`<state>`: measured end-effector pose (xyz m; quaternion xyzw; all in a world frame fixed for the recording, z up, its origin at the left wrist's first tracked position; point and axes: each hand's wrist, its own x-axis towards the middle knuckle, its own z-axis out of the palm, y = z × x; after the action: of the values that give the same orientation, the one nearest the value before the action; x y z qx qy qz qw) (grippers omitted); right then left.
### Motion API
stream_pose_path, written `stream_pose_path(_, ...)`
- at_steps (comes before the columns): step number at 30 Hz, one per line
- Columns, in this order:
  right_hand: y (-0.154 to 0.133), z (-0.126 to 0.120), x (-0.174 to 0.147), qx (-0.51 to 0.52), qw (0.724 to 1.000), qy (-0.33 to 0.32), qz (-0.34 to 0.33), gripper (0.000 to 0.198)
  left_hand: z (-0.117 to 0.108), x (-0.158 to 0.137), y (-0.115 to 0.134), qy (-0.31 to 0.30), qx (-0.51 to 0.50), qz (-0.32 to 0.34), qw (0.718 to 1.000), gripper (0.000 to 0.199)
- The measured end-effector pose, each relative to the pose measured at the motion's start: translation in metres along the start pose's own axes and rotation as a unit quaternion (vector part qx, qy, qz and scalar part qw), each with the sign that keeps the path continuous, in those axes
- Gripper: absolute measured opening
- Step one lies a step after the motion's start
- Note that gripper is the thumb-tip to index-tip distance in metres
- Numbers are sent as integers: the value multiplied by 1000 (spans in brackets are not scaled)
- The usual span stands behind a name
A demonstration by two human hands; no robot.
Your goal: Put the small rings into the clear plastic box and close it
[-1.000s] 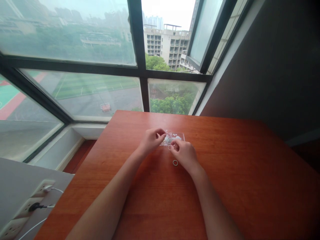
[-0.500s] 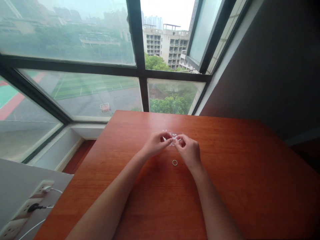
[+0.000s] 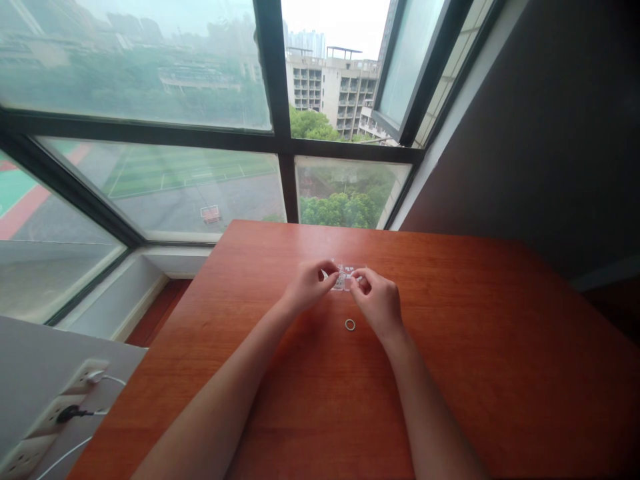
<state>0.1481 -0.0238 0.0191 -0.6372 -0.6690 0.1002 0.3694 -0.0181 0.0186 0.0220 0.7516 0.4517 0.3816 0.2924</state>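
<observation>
My left hand (image 3: 309,287) is closed in a pinch, thumb against fingertips, over the left part of a clear plastic piece with whitish bits (image 3: 341,283). Opposite it, my right hand (image 3: 379,293) also pinches, its fingertips at the right side of that clear piece. Whatever either hand holds is too small to make out. A narrow gap separates the two sets of fingertips. Nearer to me, a small pale ring (image 3: 350,325) lies flat on the reddish-brown wooden table (image 3: 450,373), touched by neither hand.
Beyond the table's far edge stands a dark-framed window (image 3: 287,143), with one pane tilted outward. A dark wall (image 3: 540,133) rises at the right. At lower left, plugs and white cables sit in wall sockets (image 3: 60,413).
The fingertips have drawn apart; my left hand has shifted slightly left. More of the clear piece shows between them. The ring lies where it was.
</observation>
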Motion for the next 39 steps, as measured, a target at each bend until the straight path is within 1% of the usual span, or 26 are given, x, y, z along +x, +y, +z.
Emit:
stream_pose_path(3,1,1,0,-5,1000,-6,0,12,-2,1,-7,14,19,-13,1000,12)
stream_pose_path(8,3,2,1,-16,1000,-24,2,12,0,0,-14,6,48,-8,999,13)
stream_pose_path(12,4,3,1,-34,998,-59,0,12,-2,-1,-15,13,56,-1,998,13)
stream_pose_path(15,3,1,0,-50,993,-107,-9,11,-6,-1,-15,20,55,-4,998,13)
stream_pose_path(18,4,-5,-1,-44,984,-172,-20,11,-10,0,-15,22,53,-7,998,13)
stream_pose_path(21,8,-14,-3,-4,961,-273,-38,13,-11,0,-16,25,51,-11,998,14)
stream_pose_path(23,12,-17,-4,19,945,-325,-39,13,-12,1,-15,29,54,-12,998,14)
stream_pose_path(26,16,-19,-5,27,930,-366,-33,14,-12,1,-14,29,61,-12,998,14)
stream_pose_path(29,16,-17,-5,12,931,-362,-36,14,-12,0,-12,26,63,-15,998,13)
stream_pose_path(35,11,-12,-5,-31,952,-299,-51,13,-11,0,-10,30,59,-9,998,12)
stream_pose_path(39,9,-9,-5,-53,960,-270,-44,11,-11,0,-11,22,63,-6,998,12)
